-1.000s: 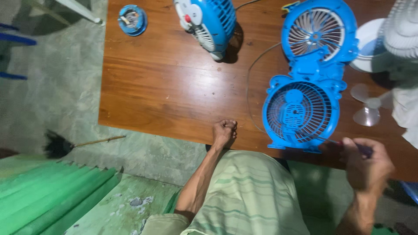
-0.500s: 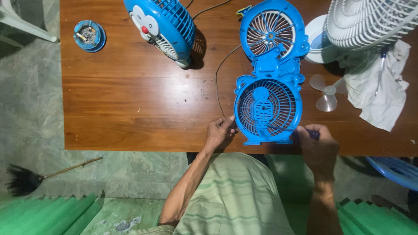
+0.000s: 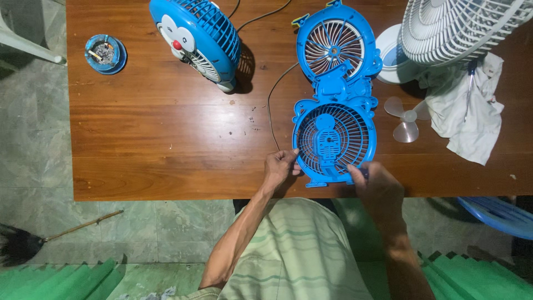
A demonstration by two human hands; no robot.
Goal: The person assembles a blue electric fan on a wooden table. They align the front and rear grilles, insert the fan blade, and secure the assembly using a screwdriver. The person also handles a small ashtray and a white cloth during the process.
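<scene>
1. Since the earlier frame, the right hand (image 3: 377,186) had moved up onto the blue fan grille (image 3: 333,141), at its 5 o'clock edge.
2. Its fingers were curled together on the grille rim; I could not tell whether a tool was inside.
3. At the 8 o'clock edge, the left hand (image 3: 279,166) touched the grille, its fingers bent on the rim.
4. The grille lay flat near the worktop (image 3: 166,150) front edge.
5. At 3 o'clock lay a clear propeller (image 3: 405,119), and at 10 o'clock stood a blue fan (image 3: 197,36).

Two blue fan grille shells (image 3: 333,141) (image 3: 335,47), one assembled blue fan (image 3: 197,36), one white fan (image 3: 455,25), one clear propeller (image 3: 407,118), one ashtray (image 3: 105,54)
</scene>
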